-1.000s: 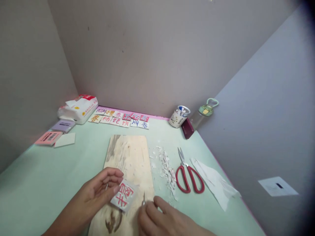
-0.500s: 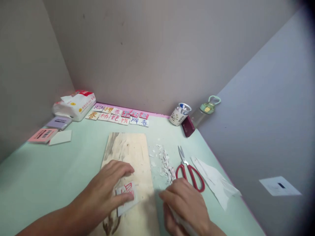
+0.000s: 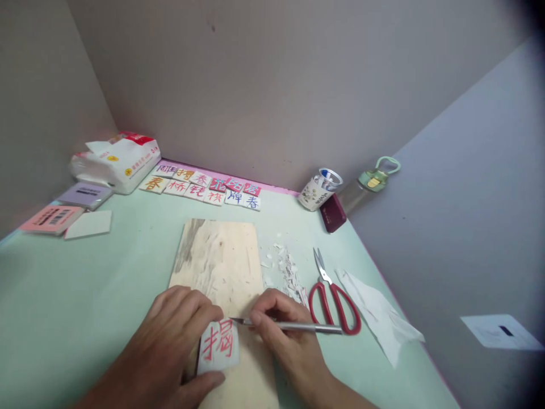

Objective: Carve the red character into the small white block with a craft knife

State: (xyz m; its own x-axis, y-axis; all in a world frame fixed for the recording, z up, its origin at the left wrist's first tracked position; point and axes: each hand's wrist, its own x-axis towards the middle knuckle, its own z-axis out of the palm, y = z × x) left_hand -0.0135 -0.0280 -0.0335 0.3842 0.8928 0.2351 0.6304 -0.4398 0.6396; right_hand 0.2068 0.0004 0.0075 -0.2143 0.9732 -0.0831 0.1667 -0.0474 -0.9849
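My left hand (image 3: 170,341) is closed around the left side of a white square block (image 3: 218,360) bearing a red written character. Its fingers lie along the top edge and its thumb along the bottom edge. Beneath the block is a pale wooden board (image 3: 221,250). In my right hand (image 3: 293,346) is a silver craft knife (image 3: 298,326), pinched near the blade like a pen. The blade tip touches or hovers at the block's upper edge; I cannot tell which.
White shavings (image 3: 289,272) lie right of the board, beside red-handled scissors (image 3: 330,301) and a tissue (image 3: 383,312). Lettered squares (image 3: 198,193) line the back. A tissue pack (image 3: 123,162), a can (image 3: 317,193), a dark red box (image 3: 333,214) and a bottle (image 3: 368,184) stand around.
My right hand has come left over the board, bringing the knife to the block. My left hand has shifted down and left, uncovering the red character. The view has tilted slightly.
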